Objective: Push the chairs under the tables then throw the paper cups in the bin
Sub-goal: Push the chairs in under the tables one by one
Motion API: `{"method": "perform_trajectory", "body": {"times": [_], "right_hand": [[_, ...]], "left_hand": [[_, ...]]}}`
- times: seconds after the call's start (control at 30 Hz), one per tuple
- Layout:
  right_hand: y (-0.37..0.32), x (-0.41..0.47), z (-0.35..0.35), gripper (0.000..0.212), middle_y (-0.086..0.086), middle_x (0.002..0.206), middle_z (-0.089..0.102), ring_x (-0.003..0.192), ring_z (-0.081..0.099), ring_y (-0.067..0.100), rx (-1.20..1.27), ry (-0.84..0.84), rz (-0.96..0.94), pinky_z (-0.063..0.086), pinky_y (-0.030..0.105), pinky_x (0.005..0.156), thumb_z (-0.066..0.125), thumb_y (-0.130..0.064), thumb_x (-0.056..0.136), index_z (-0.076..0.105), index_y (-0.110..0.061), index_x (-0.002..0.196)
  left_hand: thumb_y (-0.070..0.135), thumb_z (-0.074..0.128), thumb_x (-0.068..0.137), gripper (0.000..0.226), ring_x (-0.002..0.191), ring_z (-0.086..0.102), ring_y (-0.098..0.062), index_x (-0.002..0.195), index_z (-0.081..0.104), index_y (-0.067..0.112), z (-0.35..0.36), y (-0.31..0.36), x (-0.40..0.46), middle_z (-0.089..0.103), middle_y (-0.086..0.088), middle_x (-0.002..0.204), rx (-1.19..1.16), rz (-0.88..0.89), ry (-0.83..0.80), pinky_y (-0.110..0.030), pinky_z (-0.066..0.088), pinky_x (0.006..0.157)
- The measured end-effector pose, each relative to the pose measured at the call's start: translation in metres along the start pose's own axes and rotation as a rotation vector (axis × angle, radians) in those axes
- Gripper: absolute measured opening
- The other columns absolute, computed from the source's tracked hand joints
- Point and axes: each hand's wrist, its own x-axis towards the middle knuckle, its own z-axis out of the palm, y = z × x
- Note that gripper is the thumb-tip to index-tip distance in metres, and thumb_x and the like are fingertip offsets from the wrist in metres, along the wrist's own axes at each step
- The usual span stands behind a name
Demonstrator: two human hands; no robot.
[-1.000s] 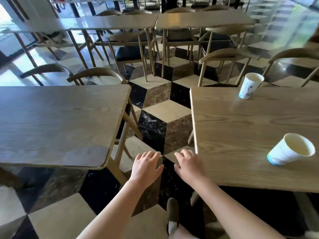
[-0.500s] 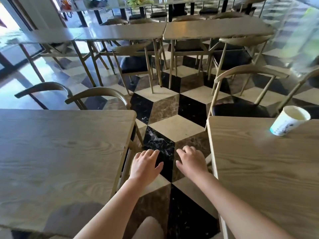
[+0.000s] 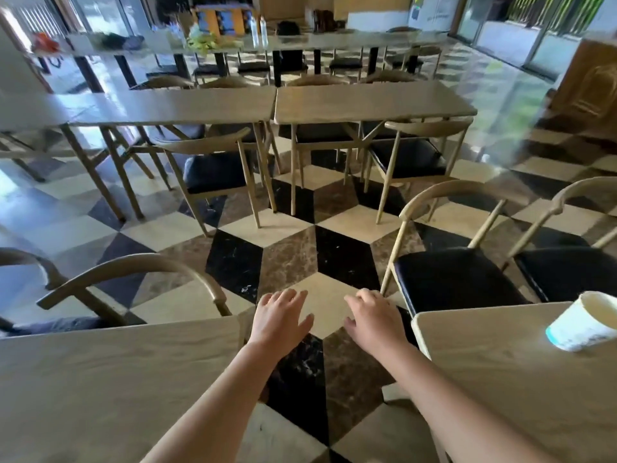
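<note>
Honestly nothing readable here. The cup (image 3: pixel 582 325) on the right tabletop (image 3: pixel 521 379) has a blue band and some faint bluish print near its base, but it's way too blurry to make out any words. The yellow-and-blue boxes (image 3: pixel 222 21) at the far back of the room might have labels on them, but they're too small and soft to read.

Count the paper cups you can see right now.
1: a paper cup stands on the near right table, at the frame's right edge. Others may sit outside the view.
</note>
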Motion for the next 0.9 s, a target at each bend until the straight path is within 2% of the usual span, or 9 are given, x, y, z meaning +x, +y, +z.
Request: {"method": "perform_trajectory", "body": {"times": [0.13,0.37,0.6,0.8,0.9], "right_hand": [[0.014,0.051,-0.002,0.036,0.006,0.118,0.055,0.110,0.048,0.025,0.000,0.002,0.068,0.041,0.038,0.090,0.051,-0.034,0.090,0.054,-0.015,0.120],[0.059,0.166,0.008,0.038,0.004,0.119,0.054,0.111,0.048,0.023,-0.006,0.004,0.100,0.040,0.037,0.088,0.048,-0.036,0.092,0.050,-0.018,0.125],[0.128,0.302,0.005,0.038,0.006,0.121,0.054,0.114,0.046,0.026,0.037,0.015,0.129,0.042,0.038,0.091,0.049,-0.036,0.092,0.051,-0.017,0.125],[0.190,0.391,-0.011,0.036,0.007,0.122,0.056,0.114,0.048,0.026,0.053,0.027,0.175,0.041,0.037,0.092,0.049,-0.035,0.091,0.053,-0.017,0.123],[0.218,0.427,-0.015,0.034,0.005,0.117,0.058,0.109,0.050,0.023,0.034,0.046,0.214,0.045,0.035,0.087,0.050,-0.037,0.091,0.056,-0.018,0.118]], "left_hand": [[0.042,0.058,0.084,0.042,0.102,0.060,-0.026,0.117,0.057,0.016,0.001,-0.013,0.062,0.066,-0.004,0.108,0.003,0.054,-0.015,-0.039,0.042,0.091],[0.046,0.049,0.088,0.049,0.111,0.055,-0.020,0.128,0.048,0.019,0.027,-0.025,0.184,0.061,0.000,0.119,-0.014,0.100,-0.025,-0.035,0.037,0.096],[0.044,0.052,0.087,0.039,0.106,0.056,-0.020,0.119,0.052,0.021,0.045,-0.030,0.331,0.062,0.000,0.112,0.001,0.102,-0.068,-0.035,0.039,0.095],[0.044,0.048,0.091,0.046,0.119,0.049,-0.018,0.132,0.045,0.023,0.049,-0.021,0.446,0.056,0.001,0.128,-0.015,0.141,-0.095,-0.034,0.033,0.103],[0.044,0.048,0.092,0.045,0.122,0.047,-0.018,0.132,0.045,0.023,0.061,-0.014,0.504,0.055,0.001,0.131,-0.041,0.172,-0.124,-0.035,0.033,0.104]]}}
